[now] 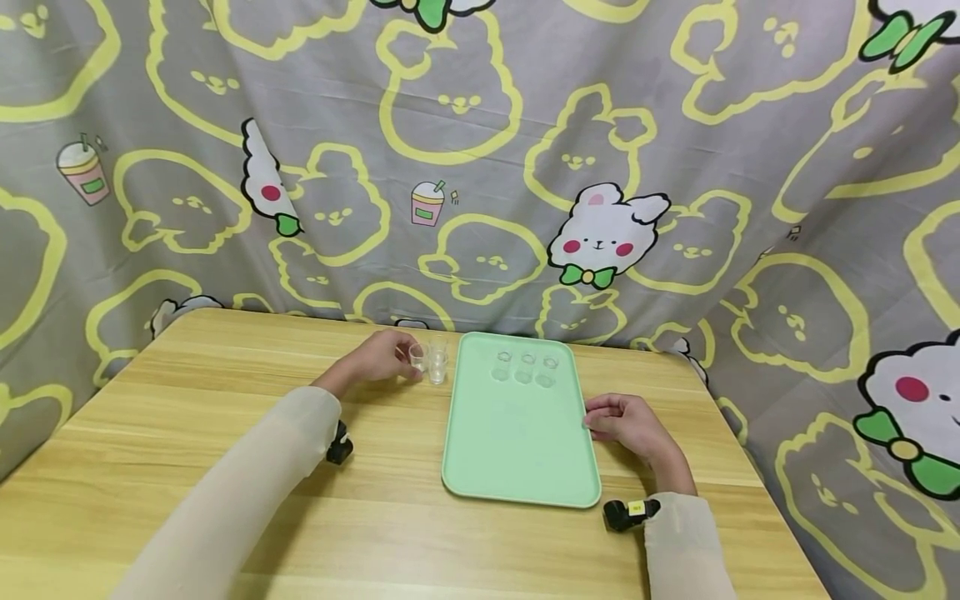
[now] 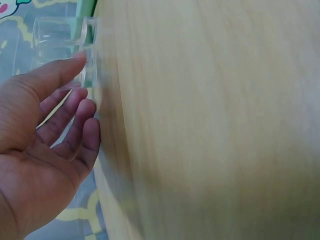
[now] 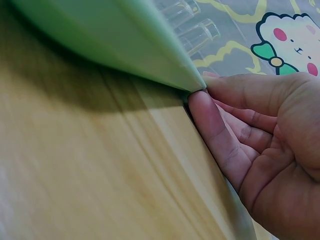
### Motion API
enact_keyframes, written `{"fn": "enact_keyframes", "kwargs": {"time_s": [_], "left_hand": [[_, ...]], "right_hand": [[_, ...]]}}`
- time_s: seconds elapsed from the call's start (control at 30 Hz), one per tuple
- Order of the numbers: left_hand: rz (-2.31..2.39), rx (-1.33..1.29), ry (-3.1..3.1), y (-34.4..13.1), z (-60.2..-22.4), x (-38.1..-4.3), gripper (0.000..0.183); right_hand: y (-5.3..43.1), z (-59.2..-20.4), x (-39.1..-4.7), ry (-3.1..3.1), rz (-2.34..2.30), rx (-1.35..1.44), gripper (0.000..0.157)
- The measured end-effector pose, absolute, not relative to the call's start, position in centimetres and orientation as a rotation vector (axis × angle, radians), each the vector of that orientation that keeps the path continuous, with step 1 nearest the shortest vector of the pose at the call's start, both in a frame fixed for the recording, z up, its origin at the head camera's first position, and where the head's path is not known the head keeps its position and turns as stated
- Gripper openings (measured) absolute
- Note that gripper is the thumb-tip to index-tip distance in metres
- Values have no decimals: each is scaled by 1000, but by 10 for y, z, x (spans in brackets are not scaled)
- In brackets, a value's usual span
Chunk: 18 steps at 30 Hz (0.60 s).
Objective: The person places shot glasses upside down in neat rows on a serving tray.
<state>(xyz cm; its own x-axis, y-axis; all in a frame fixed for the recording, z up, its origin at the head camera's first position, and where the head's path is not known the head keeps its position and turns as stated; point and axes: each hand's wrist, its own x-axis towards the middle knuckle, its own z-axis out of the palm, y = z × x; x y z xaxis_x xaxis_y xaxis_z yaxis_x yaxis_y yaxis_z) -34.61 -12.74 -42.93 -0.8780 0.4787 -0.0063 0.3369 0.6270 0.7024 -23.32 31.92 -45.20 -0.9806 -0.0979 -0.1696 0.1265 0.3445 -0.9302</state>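
A person's left hand (image 1: 381, 357) curls thumb and fingers around a clear glass (image 1: 419, 355) on the left of a green tray (image 1: 517, 450), with other glasses (image 1: 438, 367) clustered just beside it; their overlap hides the exact count. The right hand (image 1: 624, 423) pinches the tray's right rim, thumb above and a finger below. Three glasses (image 1: 527, 368) stand in a row near the tray's far end. The tray lies on a wood-grain table (image 1: 375, 542), in front of a gray curtain (image 1: 337, 83) printed with yellow-outlined cartoon animals.
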Motion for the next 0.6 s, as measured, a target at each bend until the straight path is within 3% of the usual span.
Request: {"fn": "enact_keyframes", "kwargs": {"time_s": [0.6], "left_hand": [[1119, 714, 2726, -137, -405, -354, 33]], "right_hand": [[321, -453, -234, 2417, -1687, -8, 31]]}}
